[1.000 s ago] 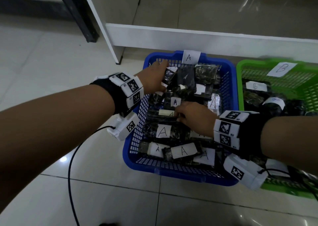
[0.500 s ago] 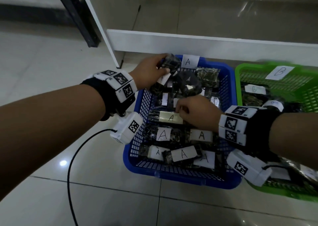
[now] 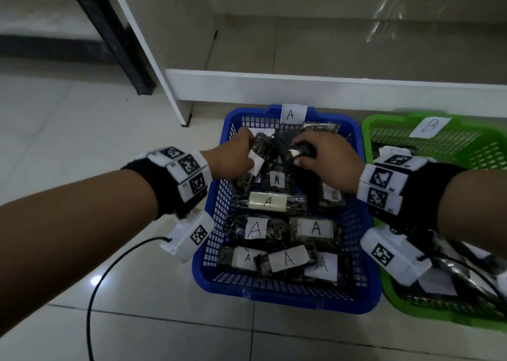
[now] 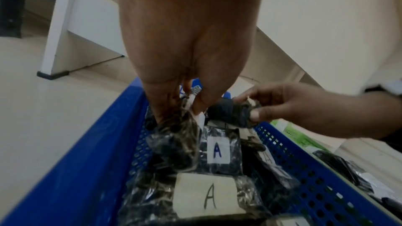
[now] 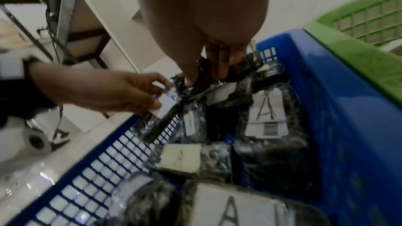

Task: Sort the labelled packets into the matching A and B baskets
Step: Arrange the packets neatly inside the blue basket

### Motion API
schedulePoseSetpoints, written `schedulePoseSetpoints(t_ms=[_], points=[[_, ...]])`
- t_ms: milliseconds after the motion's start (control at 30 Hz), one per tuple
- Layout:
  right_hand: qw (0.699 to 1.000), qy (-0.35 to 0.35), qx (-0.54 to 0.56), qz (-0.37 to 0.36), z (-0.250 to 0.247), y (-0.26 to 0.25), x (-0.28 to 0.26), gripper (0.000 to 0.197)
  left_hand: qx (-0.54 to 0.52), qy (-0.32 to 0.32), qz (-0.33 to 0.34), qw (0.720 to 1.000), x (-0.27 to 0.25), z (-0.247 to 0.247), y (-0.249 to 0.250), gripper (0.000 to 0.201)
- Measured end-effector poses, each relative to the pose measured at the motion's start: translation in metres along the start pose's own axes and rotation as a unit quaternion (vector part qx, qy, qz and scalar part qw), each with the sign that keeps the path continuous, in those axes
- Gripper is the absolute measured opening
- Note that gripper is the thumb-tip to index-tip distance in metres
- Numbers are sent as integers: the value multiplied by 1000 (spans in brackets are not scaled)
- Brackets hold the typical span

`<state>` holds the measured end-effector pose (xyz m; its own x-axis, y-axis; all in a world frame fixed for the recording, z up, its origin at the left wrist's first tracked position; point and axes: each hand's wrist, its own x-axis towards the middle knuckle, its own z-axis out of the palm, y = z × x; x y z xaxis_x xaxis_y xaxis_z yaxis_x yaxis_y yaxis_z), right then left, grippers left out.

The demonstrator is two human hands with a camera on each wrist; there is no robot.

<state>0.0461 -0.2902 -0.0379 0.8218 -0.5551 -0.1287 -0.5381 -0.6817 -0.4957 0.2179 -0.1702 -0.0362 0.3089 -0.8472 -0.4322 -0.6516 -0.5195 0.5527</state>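
The blue basket [image 3: 285,296] carries an A tag [image 3: 293,114] on its far rim and holds several dark packets with A labels [image 3: 267,201]. The green basket [image 3: 382,123] beside it on the right has a B tag [image 3: 429,126]. My left hand [image 3: 251,152] grips a dark packet with a white label [image 3: 256,164] at the far left of the blue basket; its letter is hidden. My right hand [image 3: 301,154] pinches another dark packet [image 3: 300,149] just to the right. The left wrist view shows my left hand [image 4: 189,106] pinching its packet [image 4: 178,140].
A white shelf base [image 3: 301,88] runs just behind both baskets, with a white upright [image 3: 153,58] and a dark post [image 3: 109,34] at the back left. A black cable [image 3: 109,261] trails over the tiled floor on the left. More dark packets [image 3: 439,275] lie in the green basket.
My left hand has come down from the far rim into the blue basket with its packet. My right hand has moved from the basket's middle to its far end and taken hold of a packet.
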Motion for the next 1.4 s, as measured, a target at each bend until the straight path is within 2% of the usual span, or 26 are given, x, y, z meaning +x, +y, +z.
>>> schedulePoseSetpoints(t_ms=[133, 233, 300, 367, 433, 500, 567, 633, 733, 833, 900, 967, 1033, 1133, 1233, 1333, 1400], points=[[992, 65, 103, 37, -22, -6, -6, 36, -74, -10, -8, 997, -8, 7, 3, 46], [959, 25, 274, 66, -36, -5, -19, 27, -90, 20, 7, 996, -15, 8, 3, 44], [933, -15, 350, 83, -38, 3, -32, 21, -66, 21, 33, 997, -20, 7, 0, 39], [920, -17, 373, 121, -36, 13, -44, 18, -37, -30, 66, 997, -25, 6, -4, 38], [906, -20, 387, 173, -33, 21, -54, 28, 15, -101, 90, 991, -27, 9, -7, 42], [896, -31, 395, 202, -32, 24, -59, 36, 82, -135, 114, 981, -26, 16, -9, 44], [883, -43, 417, 212, -30, 25, -61, 42, 158, -125, 145, 969, -22, 23, -9, 45], [874, -53, 434, 213, -31, 24, -61, 40, 218, -98, 169, 956, -18, 28, -9, 45], [876, -46, 431, 212, -31, 24, -60, 30, 271, -70, 179, 943, -14, 28, -4, 41], [890, -1, 396, 226, -30, 30, -60, 33, 234, 5, 201, 951, -9, 24, 6, 32], [903, 12, 373, 215, -30, 34, -61, 30, 218, 50, 216, 950, -1, 24, 12, 38], [913, 10, 355, 203, -29, 35, -62, 25, 237, 23, 188, 953, 7, 27, 13, 44], [919, 12, 338, 201, -28, 34, -62, 22, 231, -9, 150, 961, 12, 32, 14, 38], [928, 13, 316, 198, -25, 33, -64, 22, 151, 27, 153, 976, 15, 31, 15, 23], [937, 17, 294, 191, -23, 33, -67, 25, 88, 46, 128, 987, 17, 8, 15, 22], [944, 24, 275, 179, -20, 33, -66, 24, 179, 45, 107, 977, 20, -15, 4, 22], [947, 27, 269, 175, -19, 33, -65, 24, 313, 61, 97, 943, 16, -17, -6, 20]])
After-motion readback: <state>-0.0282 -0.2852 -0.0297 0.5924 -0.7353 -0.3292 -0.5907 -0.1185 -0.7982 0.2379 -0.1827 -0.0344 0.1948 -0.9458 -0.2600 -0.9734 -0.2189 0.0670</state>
